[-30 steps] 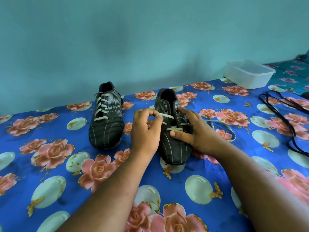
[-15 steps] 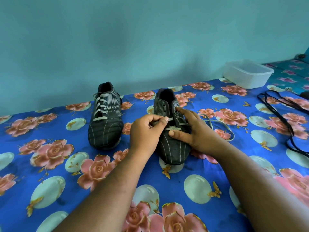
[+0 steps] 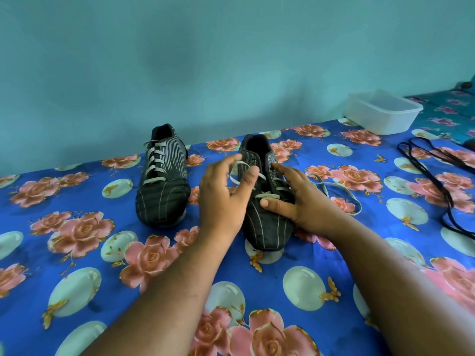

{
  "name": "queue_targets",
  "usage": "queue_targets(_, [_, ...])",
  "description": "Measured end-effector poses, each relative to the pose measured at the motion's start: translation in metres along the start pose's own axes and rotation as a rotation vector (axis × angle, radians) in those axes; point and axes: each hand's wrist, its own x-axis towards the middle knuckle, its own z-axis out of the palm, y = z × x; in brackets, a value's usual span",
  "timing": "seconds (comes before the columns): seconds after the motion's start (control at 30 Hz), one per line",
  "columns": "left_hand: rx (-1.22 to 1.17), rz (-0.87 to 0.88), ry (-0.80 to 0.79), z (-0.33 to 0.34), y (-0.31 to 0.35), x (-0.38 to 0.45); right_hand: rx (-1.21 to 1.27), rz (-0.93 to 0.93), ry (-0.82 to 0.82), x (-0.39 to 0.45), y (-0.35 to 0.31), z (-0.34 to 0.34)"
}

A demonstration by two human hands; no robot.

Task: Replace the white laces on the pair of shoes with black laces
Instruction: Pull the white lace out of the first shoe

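Note:
Two black striped shoes stand on the floral cloth, toes toward me. The left shoe [image 3: 164, 199] is fully laced in white. On the right shoe [image 3: 264, 227] the white lace [image 3: 244, 164] is partly pulled out, and its loose end trails on the cloth to the right. My left hand [image 3: 221, 201] holds a raised loop of that lace between thumb and fingers, above the shoe's left eyelets. My right hand [image 3: 308, 201] rests on the right shoe, thumb pressing by the lowest lace bar and index finger lying straight along the right eyelets. The black laces [image 3: 442, 181] lie at the far right.
A white plastic container [image 3: 383, 114] sits at the back right near the teal wall. The blue floral cloth [image 3: 77, 253] covers the whole surface. The shoes stand close together near the wall.
My left hand has lifted from pinching the lace low on the shoe, drawing a loop of white lace up and to the left. My right hand has stayed on the shoe.

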Motion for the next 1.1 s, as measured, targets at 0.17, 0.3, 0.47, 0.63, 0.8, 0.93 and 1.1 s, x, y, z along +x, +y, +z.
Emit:
queue_targets(0.17, [-0.032,0.023,-0.037,0.0,0.003,-0.002,-0.013,-0.003,-0.001,-0.001,0.0,0.0])
queue_targets(0.3, [-0.381,-0.143,-0.082,-0.003,0.011,-0.001,-0.017,-0.009,0.0,0.0,0.0,0.0])
queue_targets(0.47, [-0.326,-0.31,-0.162,-0.007,0.011,0.002,-0.013,-0.013,0.001,-0.001,-0.001,0.0])
queue_targets(0.63, [-0.246,-0.341,-0.161,-0.008,0.011,0.001,-0.013,-0.009,-0.002,0.0,0.0,0.0])
queue_targets(0.8, [-0.537,-0.361,0.169,-0.011,0.018,0.009,0.012,-0.013,0.011,0.0,0.001,0.001])
queue_targets(0.93, [-0.153,-0.242,0.098,-0.014,-0.005,0.01,0.008,-0.006,0.006,0.0,0.0,0.001])
queue_targets(1.1, [0.017,0.006,-0.026,-0.006,-0.002,0.006,0.003,-0.006,0.002,0.0,-0.001,0.0])
